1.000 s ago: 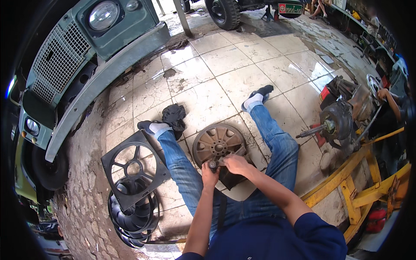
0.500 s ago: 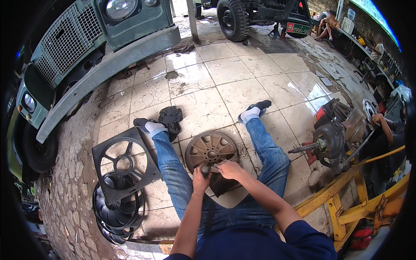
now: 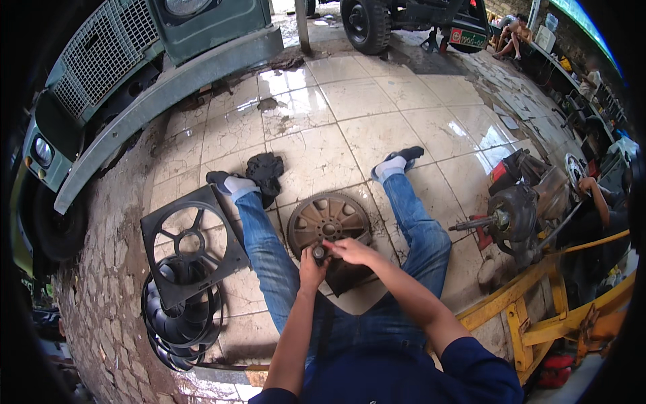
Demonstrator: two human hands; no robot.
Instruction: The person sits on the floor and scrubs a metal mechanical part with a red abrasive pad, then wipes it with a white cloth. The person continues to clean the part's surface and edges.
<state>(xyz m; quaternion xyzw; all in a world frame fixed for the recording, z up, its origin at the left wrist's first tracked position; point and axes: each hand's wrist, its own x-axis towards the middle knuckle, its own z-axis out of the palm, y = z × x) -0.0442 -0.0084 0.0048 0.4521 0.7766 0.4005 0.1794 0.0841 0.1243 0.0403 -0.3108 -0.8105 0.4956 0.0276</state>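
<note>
A rusty brown toothed flywheel (image 3: 309, 227) lies between my outstretched legs, propped on a dark block (image 3: 346, 277) on the tiles. At its near edge my left hand (image 3: 312, 271) is closed round a short dark cylindrical metal part (image 3: 319, 254), its round end facing up. My right hand (image 3: 352, 252) is beside it, fingers pinched together next to the cylinder and over the flywheel's lower rim. What those fingers hold, if anything, is too small to make out.
A black fan shroud (image 3: 222, 250) leans over black fans (image 3: 176, 320) at left. A black cloth (image 3: 266, 174) lies by my left foot. At right are a greasy gearbox assembly (image 3: 515, 214), a yellow frame (image 3: 518, 323) and another person's arm (image 3: 595, 195). A green vehicle's bumper (image 3: 168, 108) stands ahead.
My right hand has shifted slightly left and up, closer to the cylinder. The light metal piece seen between my hands before no longer shows. The whole view has tilted a little.
</note>
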